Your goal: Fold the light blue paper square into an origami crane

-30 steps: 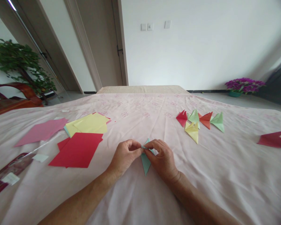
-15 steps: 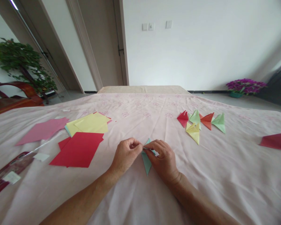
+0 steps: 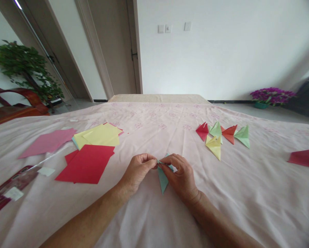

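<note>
A folded light-blue paper (image 3: 163, 179) is between my two hands, low over the cloth, with its long point toward me. My left hand (image 3: 141, 168) pinches a small folded tip of it between thumb and forefinger. From the other side, my right hand (image 3: 179, 172) pinches the paper close to that same tip and hides part of it. The fingertips of both hands almost meet. To the right lie several folded paper shapes, among them a red one (image 3: 202, 131), a yellow one (image 3: 213, 147), an orange one (image 3: 229, 133) and a pale green one (image 3: 243, 136).
Red sheets (image 3: 86, 163), yellow sheets (image 3: 103, 135) and pink sheets (image 3: 48, 142) lie at left. A dark red package (image 3: 10, 189) in clear wrap is at the left edge. A dark red paper piece (image 3: 304, 157) lies far right. Wrinkled pink cloth (image 3: 154, 117) covers the surface.
The light-blue paper has turned slightly between my fingers, its far tip shifting right. Both hands keep their pinch in nearly the same place. The whole view has shifted a little.
</note>
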Tool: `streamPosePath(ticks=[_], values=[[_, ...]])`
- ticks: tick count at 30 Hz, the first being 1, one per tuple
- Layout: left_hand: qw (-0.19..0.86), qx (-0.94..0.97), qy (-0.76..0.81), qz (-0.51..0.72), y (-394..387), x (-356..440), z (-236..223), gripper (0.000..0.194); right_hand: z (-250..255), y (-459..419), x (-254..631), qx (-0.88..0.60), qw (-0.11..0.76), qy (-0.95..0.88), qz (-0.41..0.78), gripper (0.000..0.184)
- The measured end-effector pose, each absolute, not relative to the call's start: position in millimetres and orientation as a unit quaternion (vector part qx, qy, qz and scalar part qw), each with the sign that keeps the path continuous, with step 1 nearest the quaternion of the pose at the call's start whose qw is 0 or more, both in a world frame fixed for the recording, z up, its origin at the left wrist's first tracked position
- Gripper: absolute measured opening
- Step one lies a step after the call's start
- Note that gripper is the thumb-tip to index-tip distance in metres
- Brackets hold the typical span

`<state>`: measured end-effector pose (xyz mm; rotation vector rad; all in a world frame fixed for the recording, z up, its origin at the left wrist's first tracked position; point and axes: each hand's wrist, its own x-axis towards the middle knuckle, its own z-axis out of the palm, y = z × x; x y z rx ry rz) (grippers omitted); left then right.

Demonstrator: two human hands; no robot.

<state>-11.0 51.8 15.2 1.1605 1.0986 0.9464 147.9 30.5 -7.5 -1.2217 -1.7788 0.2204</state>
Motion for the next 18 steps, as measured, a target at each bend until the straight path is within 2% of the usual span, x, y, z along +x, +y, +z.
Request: streamPosePath(ticks=[18], values=[[0.609, 0.486, 0.484, 0.397, 54.4, -12.2, 20.5, 0.012, -9.2, 32.7, 149.7, -0.487, 0.459, -0.737, 0.095, 0.004]])
